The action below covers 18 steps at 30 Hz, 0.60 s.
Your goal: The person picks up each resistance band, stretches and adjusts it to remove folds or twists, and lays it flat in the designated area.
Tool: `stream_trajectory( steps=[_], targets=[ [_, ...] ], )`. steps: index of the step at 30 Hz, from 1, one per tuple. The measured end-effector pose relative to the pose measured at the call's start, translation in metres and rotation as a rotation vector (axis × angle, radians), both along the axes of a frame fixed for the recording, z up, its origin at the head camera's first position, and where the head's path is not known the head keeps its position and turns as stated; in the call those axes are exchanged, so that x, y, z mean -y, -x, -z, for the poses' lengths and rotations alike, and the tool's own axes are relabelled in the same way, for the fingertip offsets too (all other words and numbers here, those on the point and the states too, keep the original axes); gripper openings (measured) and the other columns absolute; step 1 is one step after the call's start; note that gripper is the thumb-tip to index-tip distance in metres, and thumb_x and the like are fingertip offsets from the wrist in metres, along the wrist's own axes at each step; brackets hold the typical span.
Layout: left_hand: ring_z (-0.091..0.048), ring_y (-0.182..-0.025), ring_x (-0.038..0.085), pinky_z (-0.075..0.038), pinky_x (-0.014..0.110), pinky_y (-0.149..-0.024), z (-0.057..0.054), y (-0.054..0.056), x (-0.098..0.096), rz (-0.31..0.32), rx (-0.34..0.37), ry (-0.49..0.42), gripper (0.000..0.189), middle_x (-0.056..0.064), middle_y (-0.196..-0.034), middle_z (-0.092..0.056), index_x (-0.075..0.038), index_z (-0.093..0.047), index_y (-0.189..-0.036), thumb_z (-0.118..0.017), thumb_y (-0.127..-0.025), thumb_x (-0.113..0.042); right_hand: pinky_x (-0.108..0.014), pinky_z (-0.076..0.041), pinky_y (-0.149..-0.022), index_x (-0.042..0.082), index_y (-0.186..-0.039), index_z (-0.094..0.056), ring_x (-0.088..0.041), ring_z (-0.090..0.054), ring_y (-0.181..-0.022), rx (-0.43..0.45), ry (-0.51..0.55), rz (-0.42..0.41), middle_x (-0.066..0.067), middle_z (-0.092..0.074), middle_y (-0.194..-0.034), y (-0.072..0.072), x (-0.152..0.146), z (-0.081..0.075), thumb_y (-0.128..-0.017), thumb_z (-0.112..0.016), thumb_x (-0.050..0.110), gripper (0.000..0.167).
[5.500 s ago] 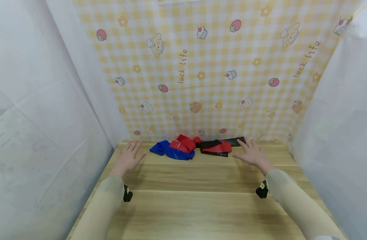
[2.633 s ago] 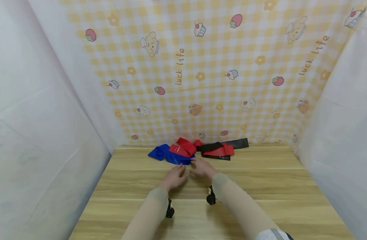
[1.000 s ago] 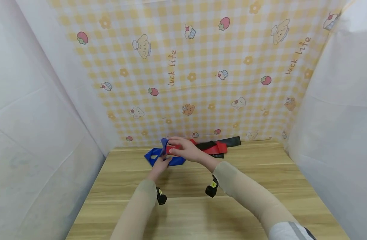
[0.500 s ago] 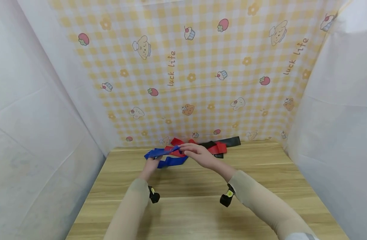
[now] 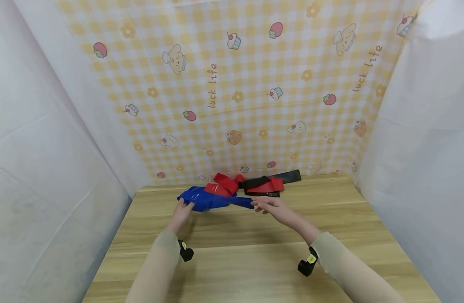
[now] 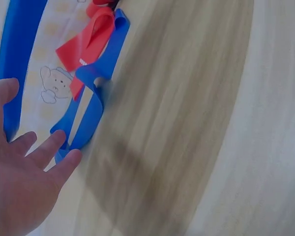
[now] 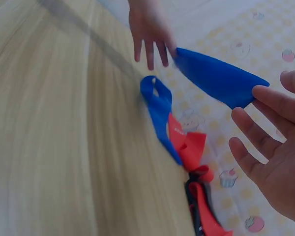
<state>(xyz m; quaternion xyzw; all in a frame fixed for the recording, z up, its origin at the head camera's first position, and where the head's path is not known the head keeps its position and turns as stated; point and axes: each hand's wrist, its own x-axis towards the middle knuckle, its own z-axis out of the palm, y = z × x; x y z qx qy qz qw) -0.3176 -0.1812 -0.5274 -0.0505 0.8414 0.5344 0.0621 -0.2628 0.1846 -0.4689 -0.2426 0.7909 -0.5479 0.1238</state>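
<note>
A flat blue resistance band (image 5: 241, 202) spans the gap between both hands, raised above the table. My left hand (image 5: 182, 214) pinches its left part; in the left wrist view the thumb presses on the blue strip (image 6: 19, 54) while the other fingers spread loosely. My right hand (image 5: 279, 210) pinches the right end, and the right wrist view shows that end of the strip (image 7: 219, 78) between thumb and fingers. More blue band (image 7: 160, 105) lies looped on the table below; whether it joins the held strip cannot be told.
A red band (image 5: 226, 183) lies folded at the back of the table, behind the blue one. To its right a black band (image 5: 289, 176) tangles with red folds. A checked cloth (image 5: 254, 84) hangs behind; white sheets (image 5: 425, 139) hang at both sides.
From apart over the table, my hands came together at the blue band and took hold of it. Since then they have parted, the right moving rightward, drawing the strip out between them.
</note>
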Motion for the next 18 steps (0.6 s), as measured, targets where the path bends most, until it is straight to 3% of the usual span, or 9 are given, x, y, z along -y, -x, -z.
stream_trajectory(
  steps=[5,8,12,16,18],
  targets=[
    [-0.009,-0.147,0.046,-0.013,0.051,-0.119,0.002,-0.003,0.001,-0.001,0.023,-0.046,0.074,0.032,-0.159,-0.001,0.011,0.0,-0.153,-0.044,-0.103,-0.022,-0.05,-0.05,-0.095,-0.004,-0.13,-0.061,-0.034,-0.062,-0.113,0.008,-0.025,-0.014,-0.024,-0.048,-0.145,-0.006,-0.014,0.019,-0.108,-0.043,0.021,0.039],
    [-0.02,-0.145,0.045,-0.017,0.05,-0.119,0.003,-0.005,0.0,-0.025,0.039,-0.117,0.073,0.027,-0.161,0.0,0.007,0.0,-0.155,-0.042,-0.1,-0.019,-0.047,-0.052,-0.092,-0.005,-0.129,-0.062,-0.037,-0.061,-0.113,-0.043,-0.062,-0.02,-0.025,-0.049,-0.144,-0.009,-0.02,0.03,-0.107,-0.044,0.02,0.038],
    [-0.039,-0.134,0.045,-0.03,0.053,-0.114,0.002,-0.01,-0.005,-0.058,0.019,-0.265,0.073,0.028,-0.16,-0.012,0.006,-0.004,-0.155,-0.04,-0.094,-0.012,-0.047,-0.049,-0.096,-0.003,-0.128,-0.064,-0.041,-0.051,-0.126,-0.103,-0.135,0.006,-0.024,-0.051,-0.142,-0.014,-0.028,0.043,-0.106,-0.047,0.02,0.035],
    [-0.045,-0.128,0.044,-0.035,0.054,-0.11,0.001,-0.015,-0.009,-0.069,-0.011,-0.376,0.064,0.024,-0.157,-0.024,0.004,-0.022,-0.152,-0.039,-0.091,-0.006,-0.049,-0.046,-0.1,-0.001,-0.126,-0.065,-0.041,-0.045,-0.133,-0.125,-0.19,0.029,-0.021,-0.054,-0.14,-0.018,-0.032,0.052,-0.105,-0.049,0.022,0.035],
    [-0.046,-0.128,0.048,-0.034,0.055,-0.11,0.001,-0.018,-0.009,-0.071,-0.007,-0.4,0.063,0.023,-0.158,-0.024,0.002,-0.023,-0.153,-0.037,-0.093,-0.006,-0.049,-0.046,-0.099,-0.003,-0.126,-0.065,-0.042,-0.045,-0.132,-0.138,-0.202,0.027,-0.021,-0.055,-0.14,-0.02,-0.033,0.055,-0.105,-0.05,0.021,0.035]
  ],
)
